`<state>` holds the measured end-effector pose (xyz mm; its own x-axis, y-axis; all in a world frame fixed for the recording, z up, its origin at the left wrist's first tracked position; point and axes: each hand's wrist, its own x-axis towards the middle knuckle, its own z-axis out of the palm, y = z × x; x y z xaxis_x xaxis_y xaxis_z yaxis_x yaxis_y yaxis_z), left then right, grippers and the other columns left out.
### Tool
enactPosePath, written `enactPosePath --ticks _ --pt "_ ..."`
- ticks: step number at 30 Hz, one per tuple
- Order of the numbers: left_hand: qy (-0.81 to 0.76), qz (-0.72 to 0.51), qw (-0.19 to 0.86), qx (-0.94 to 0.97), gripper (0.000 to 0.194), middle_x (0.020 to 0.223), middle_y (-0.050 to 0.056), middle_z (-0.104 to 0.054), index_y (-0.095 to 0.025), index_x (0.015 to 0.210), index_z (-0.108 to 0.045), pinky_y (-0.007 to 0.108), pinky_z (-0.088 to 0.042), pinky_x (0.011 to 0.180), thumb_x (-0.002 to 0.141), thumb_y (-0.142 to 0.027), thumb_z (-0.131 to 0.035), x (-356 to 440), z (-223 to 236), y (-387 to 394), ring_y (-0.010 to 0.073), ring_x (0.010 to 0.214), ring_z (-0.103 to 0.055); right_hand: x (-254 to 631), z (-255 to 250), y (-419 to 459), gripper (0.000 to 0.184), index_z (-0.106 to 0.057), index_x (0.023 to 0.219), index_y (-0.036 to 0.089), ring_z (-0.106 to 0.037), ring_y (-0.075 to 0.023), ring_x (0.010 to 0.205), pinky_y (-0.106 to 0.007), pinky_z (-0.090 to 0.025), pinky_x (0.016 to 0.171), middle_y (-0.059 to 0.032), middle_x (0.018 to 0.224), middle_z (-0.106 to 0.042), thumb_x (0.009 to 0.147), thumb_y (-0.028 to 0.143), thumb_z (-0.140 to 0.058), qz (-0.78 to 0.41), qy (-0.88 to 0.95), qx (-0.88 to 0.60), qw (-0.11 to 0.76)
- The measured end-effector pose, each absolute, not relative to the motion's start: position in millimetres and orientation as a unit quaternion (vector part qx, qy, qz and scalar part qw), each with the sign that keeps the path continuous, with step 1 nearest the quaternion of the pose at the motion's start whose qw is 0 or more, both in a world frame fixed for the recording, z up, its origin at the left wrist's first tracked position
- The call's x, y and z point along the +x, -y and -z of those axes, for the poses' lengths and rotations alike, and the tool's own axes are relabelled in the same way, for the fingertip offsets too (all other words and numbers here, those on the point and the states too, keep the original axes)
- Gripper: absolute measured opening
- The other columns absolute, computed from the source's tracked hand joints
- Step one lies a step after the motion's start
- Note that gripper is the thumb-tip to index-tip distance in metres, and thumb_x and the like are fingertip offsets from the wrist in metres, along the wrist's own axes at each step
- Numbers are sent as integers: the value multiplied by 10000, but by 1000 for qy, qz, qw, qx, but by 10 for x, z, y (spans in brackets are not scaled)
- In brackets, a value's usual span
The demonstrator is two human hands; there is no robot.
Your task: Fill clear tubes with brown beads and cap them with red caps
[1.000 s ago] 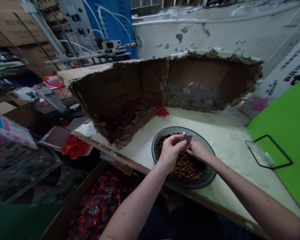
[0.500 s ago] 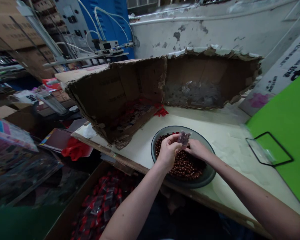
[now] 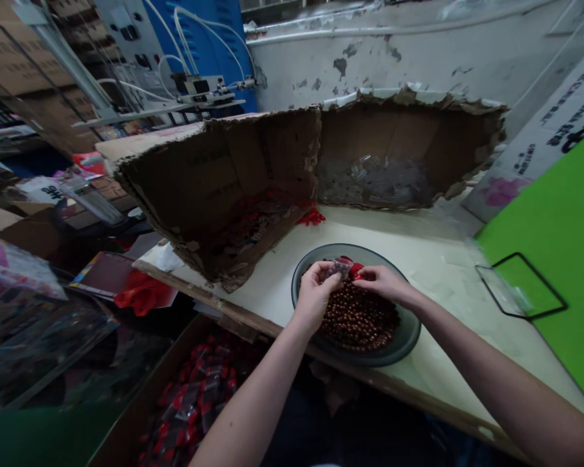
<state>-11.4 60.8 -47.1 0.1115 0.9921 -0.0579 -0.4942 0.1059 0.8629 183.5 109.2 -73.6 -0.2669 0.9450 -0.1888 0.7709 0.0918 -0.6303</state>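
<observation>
My left hand (image 3: 316,290) is closed around a small clear plastic container (image 3: 339,266) with brown balls inside, tilted on its side over the basin. At the container's right, my right hand (image 3: 382,284) pinches a small red piece (image 3: 356,272), perhaps a cap; whether the two touch I cannot tell. Both hands are above a round grey basin (image 3: 411,340). Shiny brown balls (image 3: 363,318) fill much of it, and more red pieces show at its far side, partly behind my fingers.
Behind the basin stands a torn cardboard box (image 3: 224,168) with red pieces in its left part and clear containers (image 3: 384,178) in its right. Below the table edge, a carton holds many red-capped containers (image 3: 194,395). A green panel (image 3: 559,259) with a black wire handle (image 3: 540,318) borders the right.
My right hand has come up from among the balls and now holds a red piece. My left hand has shifted slightly left and tipped the clear container over sideways.
</observation>
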Motion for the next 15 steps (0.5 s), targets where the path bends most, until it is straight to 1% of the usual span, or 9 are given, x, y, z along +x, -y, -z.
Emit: enactPosePath --ticks 2,3,5,7,11,15 --pt "-360 -563 650 361 293 942 55 -695 -149 912 -580 268 -494 779 697 -272 -736 -164 513 -609 152 853 -662 1850 623 -1038 362 -650 1014 170 -650 -170 831 -263 -480 693 -58 968 -708 844 478 -562 -415 687 -567 186" --pt "-362 -558 651 366 292 950 56 -693 -153 916 -569 268 -497 766 706 -279 -729 -179 526 -605 153 841 -665 1857 565 -1006 377 -637 1042 177 -647 -161 843 -258 -485 700 -58 1003 -697 831 486 -592 -476 648 -551 223" --pt "-363 -541 656 382 289 967 59 -687 -160 926 -559 268 -504 737 726 -298 -717 -185 535 -591 152 812 -664 1870 461 -942 389 -631 1055 203 -640 -141 831 -252 -491 711 -48 1032 -678 768 457 -696 -594 547 -510 297" --pt "-362 -518 659 408 275 977 64 -680 -161 936 -562 261 -505 713 748 -306 -700 -168 530 -571 146 791 -657 1873 382 -885 380 -644 1016 226 -627 -120 787 -245 -491 710 -23 997 -673 709 410 -770 -652 472 -480 349" --pt "-358 -480 653 464 230 934 57 -658 -156 973 -574 244 -501 685 795 -285 -641 -109 522 -533 133 759 -633 1833 291 -799 329 -656 873 215 -582 -106 701 -233 -459 647 7 856 -665 653 401 -814 -635 454 -475 406" --pt "-357 -463 637 502 229 923 44 -635 -168 1026 -590 229 -494 639 829 -284 -584 -79 541 -521 121 725 -596 1784 233 -747 338 -677 838 192 -513 -97 585 -230 -386 540 11 721 -648 626 413 -821 -595 494 -490 403"
